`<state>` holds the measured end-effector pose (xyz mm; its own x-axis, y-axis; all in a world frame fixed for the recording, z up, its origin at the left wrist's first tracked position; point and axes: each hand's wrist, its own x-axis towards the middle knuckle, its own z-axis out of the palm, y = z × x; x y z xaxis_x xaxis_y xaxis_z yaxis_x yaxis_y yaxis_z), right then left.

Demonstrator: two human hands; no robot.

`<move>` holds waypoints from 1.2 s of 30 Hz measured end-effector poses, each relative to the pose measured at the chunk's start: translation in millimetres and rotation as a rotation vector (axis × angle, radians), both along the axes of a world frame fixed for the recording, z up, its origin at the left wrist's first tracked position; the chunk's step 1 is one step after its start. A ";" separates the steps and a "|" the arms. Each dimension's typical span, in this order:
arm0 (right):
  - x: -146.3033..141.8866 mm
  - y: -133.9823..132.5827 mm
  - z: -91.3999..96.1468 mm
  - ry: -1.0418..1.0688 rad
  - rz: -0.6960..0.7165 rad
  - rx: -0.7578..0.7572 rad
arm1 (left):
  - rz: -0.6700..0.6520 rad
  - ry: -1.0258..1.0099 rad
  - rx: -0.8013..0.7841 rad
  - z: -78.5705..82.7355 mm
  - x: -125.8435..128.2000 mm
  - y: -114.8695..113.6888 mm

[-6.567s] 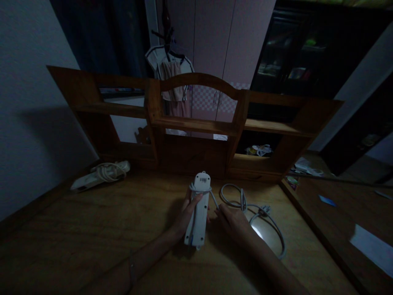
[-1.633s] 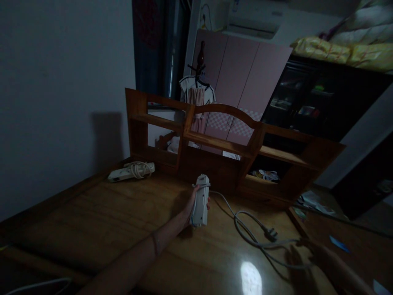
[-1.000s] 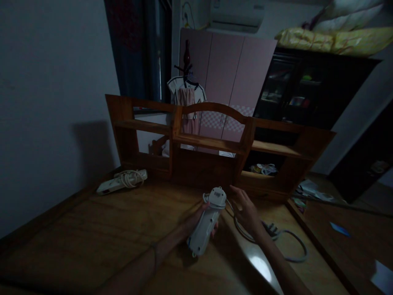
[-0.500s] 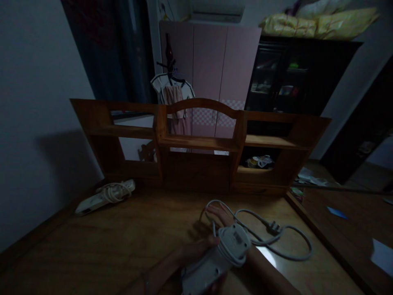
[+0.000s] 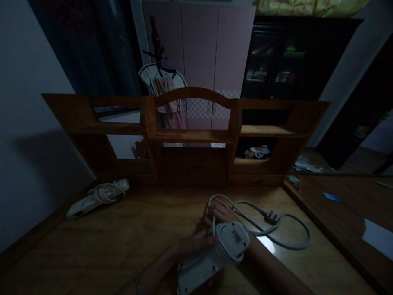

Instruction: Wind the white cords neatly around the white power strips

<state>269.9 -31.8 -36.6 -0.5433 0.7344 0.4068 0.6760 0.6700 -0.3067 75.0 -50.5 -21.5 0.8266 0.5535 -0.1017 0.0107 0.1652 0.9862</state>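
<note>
My left hand (image 5: 193, 242) is wrapped round a white power strip (image 5: 199, 268) and holds it tilted over the table, its underside with screw holes and a label facing me. Several turns of grey cord (image 5: 221, 250) are wound round the strip's end. Beyond it, my right hand (image 5: 223, 211) has its fingers curled on the cord near the tabletop; its forearm passes behind the strip. Free cord loops across the table to the right, ending in a plug (image 5: 272, 216) with its pins showing.
A second power strip (image 5: 98, 198), its cord wrapped round it, lies at the table's left. A wooden shelf unit (image 5: 192, 135) stands along the back edge. To the right are a raised table edge (image 5: 319, 221), a blue card (image 5: 332, 197) and white paper (image 5: 378, 237).
The view has tilted down and shifted slightly. My right hand's fingers have gone from more stretched to curled in on the cord. My left hand still holds the power strip.
</note>
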 end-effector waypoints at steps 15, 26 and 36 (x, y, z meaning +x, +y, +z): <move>-1.4 -4.3 2.0 0.299 0.020 -0.152 | 0.318 -0.172 -0.089 -8.6 2.4 16.3; -1.4 -2.3 2.6 0.154 -0.216 0.001 | 0.612 -0.144 -0.051 -9.6 4.7 24.6; 3.2 -0.5 -7.7 0.049 -0.252 0.067 | 0.834 -0.046 -0.058 -11.4 -0.2 31.6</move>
